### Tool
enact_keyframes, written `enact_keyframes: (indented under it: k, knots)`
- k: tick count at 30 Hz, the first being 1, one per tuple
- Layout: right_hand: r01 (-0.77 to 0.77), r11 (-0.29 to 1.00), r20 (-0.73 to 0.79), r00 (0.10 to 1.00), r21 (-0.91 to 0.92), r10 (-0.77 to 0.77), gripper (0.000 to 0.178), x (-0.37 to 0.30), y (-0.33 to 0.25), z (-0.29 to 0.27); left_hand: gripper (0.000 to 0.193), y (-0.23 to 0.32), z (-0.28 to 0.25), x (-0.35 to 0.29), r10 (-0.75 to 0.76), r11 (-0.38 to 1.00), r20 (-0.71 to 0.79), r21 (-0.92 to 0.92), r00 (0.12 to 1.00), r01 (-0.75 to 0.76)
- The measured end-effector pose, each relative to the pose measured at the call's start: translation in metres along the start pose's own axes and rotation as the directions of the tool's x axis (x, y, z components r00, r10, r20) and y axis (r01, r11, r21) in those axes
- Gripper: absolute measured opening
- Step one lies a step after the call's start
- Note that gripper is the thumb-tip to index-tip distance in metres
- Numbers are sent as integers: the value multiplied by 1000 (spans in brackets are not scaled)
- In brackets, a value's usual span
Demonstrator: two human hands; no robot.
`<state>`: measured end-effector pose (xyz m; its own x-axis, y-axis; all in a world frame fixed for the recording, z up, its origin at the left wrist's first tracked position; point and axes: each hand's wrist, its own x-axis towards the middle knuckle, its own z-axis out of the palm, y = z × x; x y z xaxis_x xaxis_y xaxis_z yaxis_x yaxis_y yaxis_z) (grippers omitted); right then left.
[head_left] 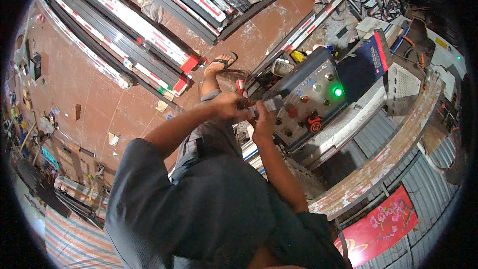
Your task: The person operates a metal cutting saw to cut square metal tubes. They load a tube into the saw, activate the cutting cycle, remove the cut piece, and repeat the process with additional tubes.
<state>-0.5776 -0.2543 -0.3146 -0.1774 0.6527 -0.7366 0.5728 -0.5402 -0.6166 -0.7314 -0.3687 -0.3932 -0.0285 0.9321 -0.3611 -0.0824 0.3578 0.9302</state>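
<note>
Both of my hands meet in front of my body and hold a short grey-white piece (272, 104), blurred, that looks like a cut length of profile. Around its near end, the fingers of my left hand (230, 106) are curled, partly smeared by motion. My right hand (264, 121) grips it from the right, thumb and fingers closed, and the piece sticks out past them. Just right of the hands is a metal control box (303, 102) with several knobs and buttons and a lit green lamp (338, 91). A red-orange tape measure (314, 124) rests on the box.
Long wrapped profile bars (124, 20) lie on the brown tiled floor (74, 89) at the far left. Offcuts (368, 0) are heaped at the far right. A curved worn wooden edge (378, 169) runs along the right, above a red flowered panel (381, 224). My sandalled foot (220, 63) stands ahead.
</note>
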Motion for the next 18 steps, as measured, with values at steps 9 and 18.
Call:
enact_keyframes:
  k: [9,18]
  knots:
    - [-55,982,89,995,180,40,37,-39,-6,-82,53,-164,-8,161,-6,599,-43,800,999,38]
    - [-232,866,-25,962,443,270,73,-76,26,-105,55,-214,95,300,-261,604,242,796,935,-37]
